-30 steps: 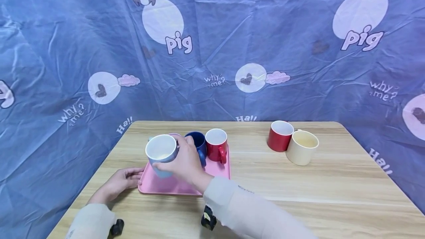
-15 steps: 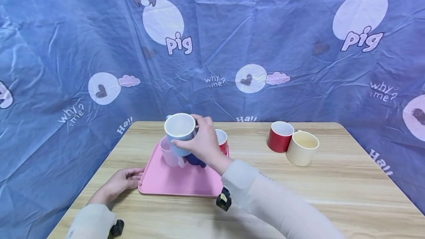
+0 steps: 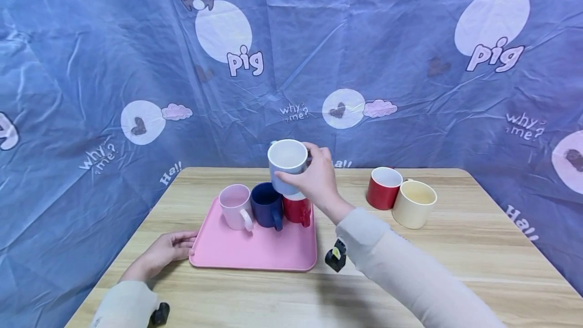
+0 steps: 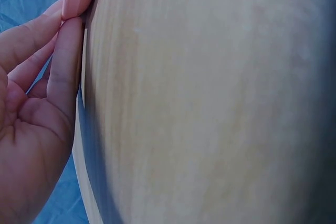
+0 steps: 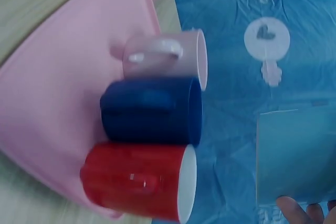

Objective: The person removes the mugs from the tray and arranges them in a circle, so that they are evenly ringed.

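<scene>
**Light blue mug (image 3: 287, 158) up in the air, left hand (image 3: 166, 249) parked at the tray (image 3: 255, 252)**

So from my seat, the right hand (image 3: 319, 176) has hold of the light blue mug. Its fingers are curled round the side with the thumb across the front, spread about as wide as the mug itself. The mug hangs mouth up over the back right part of the tray. On my head view it covers some of the red mug (image 3: 293, 210) underneath, but the right wrist view shows me a gap between the two.

Over on the left hand, I've got the fingers fairly straight and relaxed, tips touching the tray's left edge. Looks more like light contact than a grip to me.

The tray is pink and has three mugs standing upright in a row near its back: the pale pink mug (image 3: 233, 214), the navy mug (image 3: 264, 211), then the red one, handles facing the near side.

Off to the right on the tabletop (image 3: 478, 247) I see another red mug (image 3: 381, 194), white inside, and a cream mug (image 3: 412, 211), so close I can't tell if they touch. Behind everything hangs a blue cloth (image 3: 291, 65) printed with pigs and hearts.
</scene>
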The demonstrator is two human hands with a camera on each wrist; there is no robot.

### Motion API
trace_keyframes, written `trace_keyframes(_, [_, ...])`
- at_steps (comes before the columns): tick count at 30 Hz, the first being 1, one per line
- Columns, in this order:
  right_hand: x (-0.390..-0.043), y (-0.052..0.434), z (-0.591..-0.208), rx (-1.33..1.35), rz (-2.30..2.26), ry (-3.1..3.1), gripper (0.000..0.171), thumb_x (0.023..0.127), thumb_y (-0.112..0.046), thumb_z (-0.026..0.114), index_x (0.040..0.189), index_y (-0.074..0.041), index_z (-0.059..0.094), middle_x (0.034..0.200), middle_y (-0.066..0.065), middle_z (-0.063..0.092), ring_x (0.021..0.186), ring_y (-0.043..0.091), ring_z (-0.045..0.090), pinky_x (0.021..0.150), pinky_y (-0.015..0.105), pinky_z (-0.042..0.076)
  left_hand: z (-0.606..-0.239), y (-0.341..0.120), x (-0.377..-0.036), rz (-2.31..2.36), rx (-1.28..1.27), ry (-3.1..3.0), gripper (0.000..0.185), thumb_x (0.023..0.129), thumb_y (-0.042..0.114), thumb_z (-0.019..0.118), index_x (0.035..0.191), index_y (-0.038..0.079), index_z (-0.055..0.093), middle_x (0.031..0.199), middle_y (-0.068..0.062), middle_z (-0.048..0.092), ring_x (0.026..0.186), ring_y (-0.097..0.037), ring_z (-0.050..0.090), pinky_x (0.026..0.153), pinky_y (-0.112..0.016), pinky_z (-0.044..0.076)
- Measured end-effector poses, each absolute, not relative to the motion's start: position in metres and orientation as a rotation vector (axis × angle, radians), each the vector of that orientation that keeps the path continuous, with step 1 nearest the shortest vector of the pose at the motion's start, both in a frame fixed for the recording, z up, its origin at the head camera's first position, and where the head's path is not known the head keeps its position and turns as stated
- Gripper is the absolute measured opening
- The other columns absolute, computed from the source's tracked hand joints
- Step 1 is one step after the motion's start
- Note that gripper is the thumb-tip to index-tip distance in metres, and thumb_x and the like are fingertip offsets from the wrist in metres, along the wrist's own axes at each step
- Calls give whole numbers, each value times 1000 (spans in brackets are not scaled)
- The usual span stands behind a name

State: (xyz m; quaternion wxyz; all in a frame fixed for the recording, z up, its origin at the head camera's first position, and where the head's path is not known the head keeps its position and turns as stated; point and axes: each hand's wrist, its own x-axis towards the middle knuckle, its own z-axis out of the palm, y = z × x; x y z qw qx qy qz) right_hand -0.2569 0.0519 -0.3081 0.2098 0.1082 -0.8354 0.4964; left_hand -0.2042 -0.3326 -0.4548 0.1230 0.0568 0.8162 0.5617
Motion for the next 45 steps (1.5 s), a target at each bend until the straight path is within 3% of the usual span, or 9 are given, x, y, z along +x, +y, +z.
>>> trace_keyframes(23, [-283,131,-338,6,1218,-2341,83,63,-37,88,128,0,53,113,18,50,107,30,44,87,47,48,-453,-331,-203,1617,118,2400,63,82,1,71,130,-22,38,120,-30,57,103,-20,63,85,-25,53])
trace_keyframes(45, [-287,166,-400,-131,1168,-2369,81,63,-29,88,126,5,52,111,21,54,106,34,42,90,46,40,-454,-332,-204,1639,127,2396,62,81,0,71,130,-22,39,119,-30,58,100,-14,63,85,-24,52])
